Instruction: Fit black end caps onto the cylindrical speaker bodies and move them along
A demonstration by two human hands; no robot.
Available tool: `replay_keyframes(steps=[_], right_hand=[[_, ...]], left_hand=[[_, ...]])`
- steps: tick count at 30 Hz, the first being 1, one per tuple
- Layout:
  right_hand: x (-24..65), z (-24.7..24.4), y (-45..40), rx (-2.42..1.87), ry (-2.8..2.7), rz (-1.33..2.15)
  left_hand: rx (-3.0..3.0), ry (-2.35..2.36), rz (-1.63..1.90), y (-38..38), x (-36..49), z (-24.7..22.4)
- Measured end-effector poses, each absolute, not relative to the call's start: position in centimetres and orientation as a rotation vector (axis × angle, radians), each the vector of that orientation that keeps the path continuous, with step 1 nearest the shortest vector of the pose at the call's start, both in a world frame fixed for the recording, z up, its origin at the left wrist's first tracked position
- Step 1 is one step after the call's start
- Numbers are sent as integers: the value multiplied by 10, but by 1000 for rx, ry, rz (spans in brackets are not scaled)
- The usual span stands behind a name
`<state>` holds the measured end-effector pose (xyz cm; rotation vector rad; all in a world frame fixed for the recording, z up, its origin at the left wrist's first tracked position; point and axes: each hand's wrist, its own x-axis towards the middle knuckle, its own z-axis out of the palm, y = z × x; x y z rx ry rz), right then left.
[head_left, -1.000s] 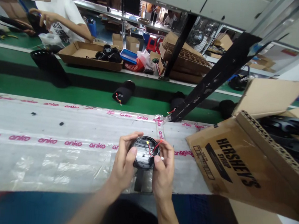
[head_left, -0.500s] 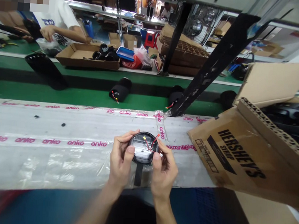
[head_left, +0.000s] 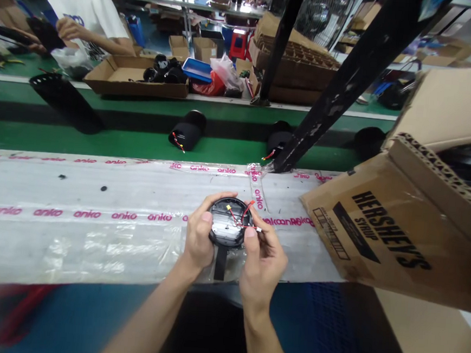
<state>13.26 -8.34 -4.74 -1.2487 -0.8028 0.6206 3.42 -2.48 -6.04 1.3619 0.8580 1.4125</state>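
Observation:
Both my hands are over the plastic-covered bench. A round black housing (head_left: 230, 222) with an open face rests in my left hand (head_left: 200, 233), its fingers curled over the top rim. Thin red wires (head_left: 238, 216) with small yellow and white connectors cross the housing's interior. My right hand (head_left: 261, 265) pinches a red wire (head_left: 251, 227) near its white end, beside the housing's right rim. A flat black strip (head_left: 220, 262) extends below the housing, and my palms partly hide the rim.
Pink "anko" tape (head_left: 128, 216) crosses the plastic sheeting. A flattened Hershey's Syrup carton (head_left: 382, 231) lies at right. Black cylinders with red wires (head_left: 185, 133) sit on a green conveyor beyond. A black post (head_left: 347, 98) rises there. A co-worker's hands (head_left: 70, 30) hold a black part at top left.
The housing and both hands sit higher in the view as the scene shifts with my head. My right hand has moved slightly rightward, with the red wire now drawn out to the right.

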Motion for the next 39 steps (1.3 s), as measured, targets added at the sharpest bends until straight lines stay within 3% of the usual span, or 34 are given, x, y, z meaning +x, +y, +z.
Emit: replay_keyframes(steps=[5,10,21,29,34,39], right_hand=[[136,-47,-89,-1217,-806,719],[173,-67,-91,-1054,-1166,856],[205,-73,-67,-1065,-1379,680],[241,-73,-80,-1205,-1475,812],[270,-105,-89,-1464,-1387,737],[274,-149,-95,-1612,-1376,618]], left_hand=[[1434,925,1382,-29,32,-55],[1457,916,1350,-26,29,-58],[1526,851,1273,-22,20,-60],[1571,595,824,-3,-27,-26],[1826,632,617,4,-45,-40],[1736,646,850,6,-14,-68]])
